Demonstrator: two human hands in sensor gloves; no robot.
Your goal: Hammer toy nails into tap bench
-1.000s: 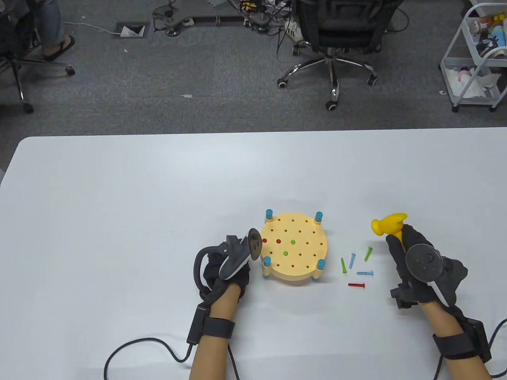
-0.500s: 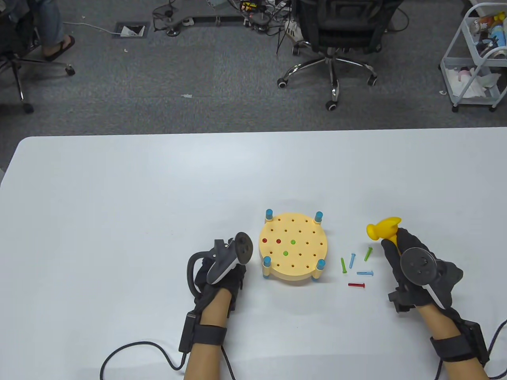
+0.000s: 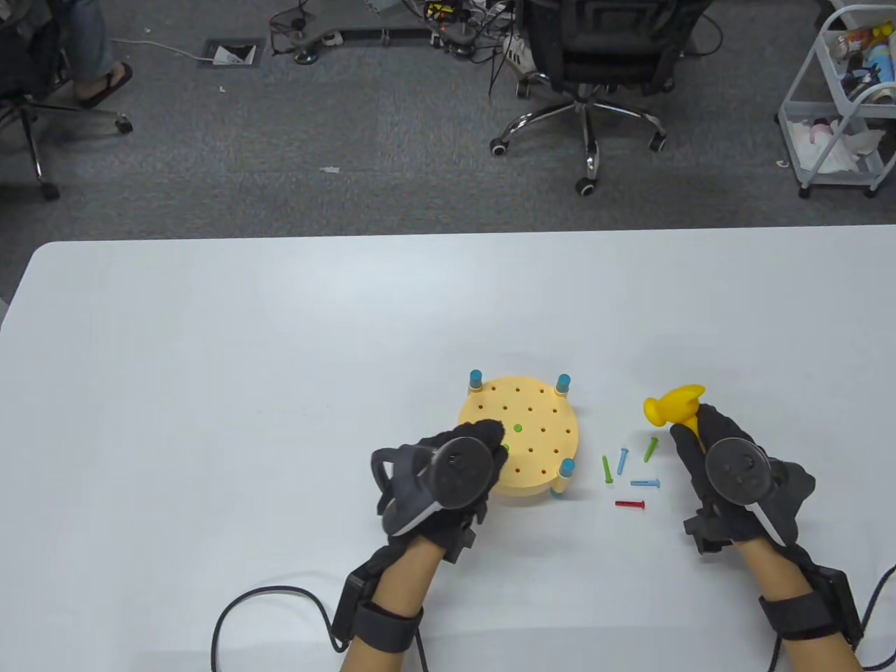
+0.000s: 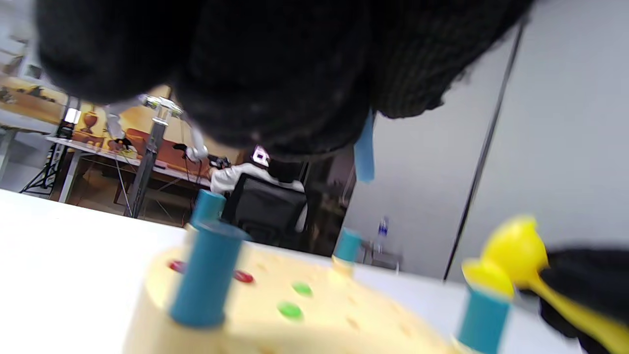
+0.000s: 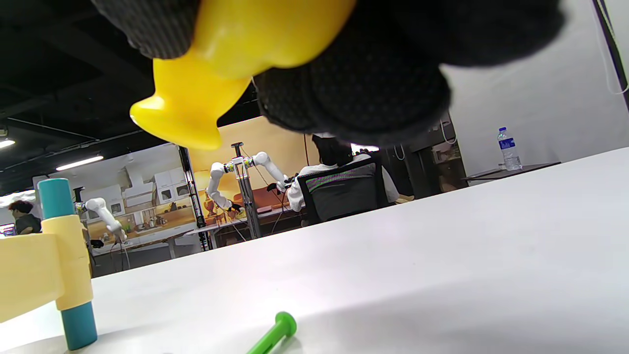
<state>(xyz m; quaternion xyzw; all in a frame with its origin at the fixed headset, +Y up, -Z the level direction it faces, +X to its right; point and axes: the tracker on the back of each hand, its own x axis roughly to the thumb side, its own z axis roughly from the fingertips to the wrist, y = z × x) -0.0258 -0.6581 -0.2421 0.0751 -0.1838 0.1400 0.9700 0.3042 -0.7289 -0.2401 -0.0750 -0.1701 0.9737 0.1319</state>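
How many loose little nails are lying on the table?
5, all between the bench and the right hand: two green, two blue, one red. The left hand pinches another blue one above the bench.

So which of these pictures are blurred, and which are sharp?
Table view: sharp throughout. Left wrist view: soft, the tap bench, its teal post and the yellow hammer smeared. Right wrist view: mostly crisp, only the hammer head close to the lens slightly soft.
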